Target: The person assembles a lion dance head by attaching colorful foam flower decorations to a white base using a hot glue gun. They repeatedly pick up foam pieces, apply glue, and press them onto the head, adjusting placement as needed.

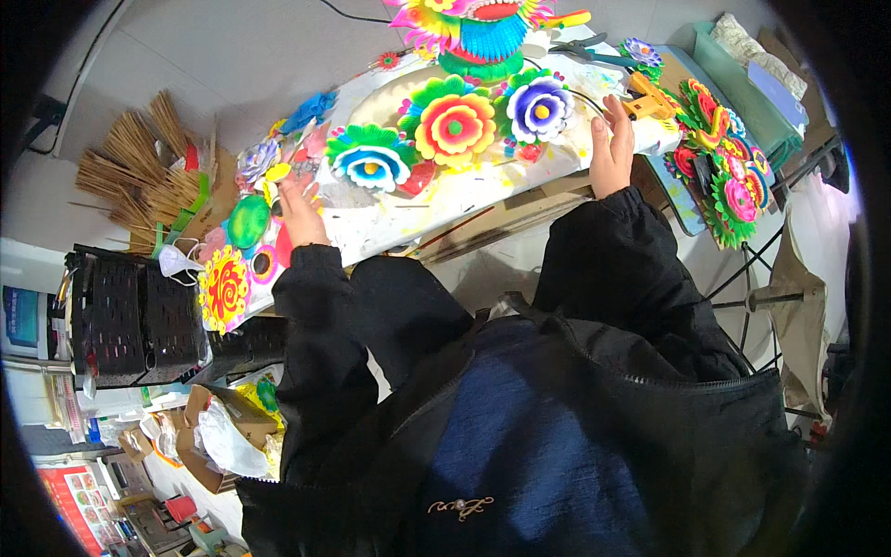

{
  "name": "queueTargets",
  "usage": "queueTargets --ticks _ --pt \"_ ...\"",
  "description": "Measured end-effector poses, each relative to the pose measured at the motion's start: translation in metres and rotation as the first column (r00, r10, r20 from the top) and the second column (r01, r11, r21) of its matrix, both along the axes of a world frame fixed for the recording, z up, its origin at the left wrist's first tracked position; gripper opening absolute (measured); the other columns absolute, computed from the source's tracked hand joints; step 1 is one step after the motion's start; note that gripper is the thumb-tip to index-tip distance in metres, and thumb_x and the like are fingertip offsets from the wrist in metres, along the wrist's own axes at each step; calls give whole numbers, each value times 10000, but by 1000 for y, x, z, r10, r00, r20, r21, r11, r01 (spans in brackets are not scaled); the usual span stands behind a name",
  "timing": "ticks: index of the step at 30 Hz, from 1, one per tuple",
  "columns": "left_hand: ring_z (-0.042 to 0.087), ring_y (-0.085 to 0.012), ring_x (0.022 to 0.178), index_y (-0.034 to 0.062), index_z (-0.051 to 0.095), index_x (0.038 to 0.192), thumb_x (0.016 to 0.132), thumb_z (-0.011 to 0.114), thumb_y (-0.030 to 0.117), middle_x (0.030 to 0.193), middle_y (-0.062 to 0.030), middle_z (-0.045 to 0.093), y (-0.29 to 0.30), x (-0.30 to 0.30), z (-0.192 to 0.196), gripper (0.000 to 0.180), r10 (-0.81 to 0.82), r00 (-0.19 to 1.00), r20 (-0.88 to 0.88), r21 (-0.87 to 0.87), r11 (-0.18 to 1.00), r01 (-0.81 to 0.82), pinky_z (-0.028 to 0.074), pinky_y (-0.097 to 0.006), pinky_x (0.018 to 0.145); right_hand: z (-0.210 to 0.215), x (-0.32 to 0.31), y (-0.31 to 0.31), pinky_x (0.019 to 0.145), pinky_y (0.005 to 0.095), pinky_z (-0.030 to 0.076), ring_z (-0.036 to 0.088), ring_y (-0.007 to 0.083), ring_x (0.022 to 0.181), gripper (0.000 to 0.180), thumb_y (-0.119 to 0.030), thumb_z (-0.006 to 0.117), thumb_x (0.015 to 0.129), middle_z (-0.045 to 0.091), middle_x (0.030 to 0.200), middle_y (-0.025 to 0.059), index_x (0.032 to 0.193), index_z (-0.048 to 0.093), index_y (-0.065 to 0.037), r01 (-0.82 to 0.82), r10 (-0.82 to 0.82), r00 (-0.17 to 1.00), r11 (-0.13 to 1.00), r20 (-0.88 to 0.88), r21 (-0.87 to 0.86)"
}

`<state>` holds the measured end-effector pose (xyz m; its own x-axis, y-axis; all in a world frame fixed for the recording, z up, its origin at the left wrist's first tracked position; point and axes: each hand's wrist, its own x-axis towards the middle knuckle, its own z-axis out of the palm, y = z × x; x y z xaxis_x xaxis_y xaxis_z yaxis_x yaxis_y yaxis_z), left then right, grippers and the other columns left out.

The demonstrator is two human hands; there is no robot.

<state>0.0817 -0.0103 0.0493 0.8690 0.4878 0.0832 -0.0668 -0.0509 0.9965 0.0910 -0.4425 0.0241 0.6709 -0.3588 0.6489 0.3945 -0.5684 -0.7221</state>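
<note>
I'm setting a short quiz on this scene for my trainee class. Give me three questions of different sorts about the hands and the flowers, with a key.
1. Multiple choice: which of these is nearest the person's right hand?
A) white face mask
B) orange-yellow glue gun
C) black basket

2. True or false: in the picture, the yellow-and-orange flower is to the right of the purple-and-white flower.

3. Fill in the blank: the green oval piece is near the person's ____ hand.

Key:
1. B
2. False; it is to the left.
3. Left; the left hand is close beside it.
</note>
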Motion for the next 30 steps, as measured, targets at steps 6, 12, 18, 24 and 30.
queueTargets --ticks 6,12,18,24,30 --pt "526 -244 1146 67 377 1388 990 417 425 1248 -123 551 -9 -3 -21 537 -196 980 41 -66 978 199 377 -356 939 32 -33 44 971 391 389 523 296 1112 406 -129 633 857 567 1207 144 1237 529 -33 -49 78 994 952 83 -302" --pt "573 -111 941 64 554 1223 943 550 144 1097 -19 613 -8 23 -36 291 -373 919 128 -256 883 394 460 -265 805 105 -4 132 916 400 413 546 285 1025 296 -117 655 798 610 1082 75 1088 618 -70 -333 519 854 588 28 -737" --pt "596 -96 906 58 599 1129 921 573 108 1033 -8 646 5 44 -49 216 -539 822 184 -377 733 566 470 -253 815 133 51 202 788 401 489 631 298 878 252 -269 649 804 655 896 105 964 667 -75 -414 360 871 169 -335 -894" --pt "609 -116 939 80 589 1147 913 578 68 1061 -5 646 8 49 -49 235 -629 755 182 -354 675 648 486 -300 830 133 64 210 701 425 493 630 342 795 223 -212 618 854 637 803 168 1022 626 -65 -605 318 782 177 -536 -776" --pt "613 -100 879 80 573 1089 925 587 69 1021 -8 643 3 44 -51 165 -587 754 293 -443 616 652 498 -257 767 131 68 213 641 429 486 628 338 707 249 -281 598 868 636 750 155 1044 617 -106 -578 362 792 186 -492 -794"
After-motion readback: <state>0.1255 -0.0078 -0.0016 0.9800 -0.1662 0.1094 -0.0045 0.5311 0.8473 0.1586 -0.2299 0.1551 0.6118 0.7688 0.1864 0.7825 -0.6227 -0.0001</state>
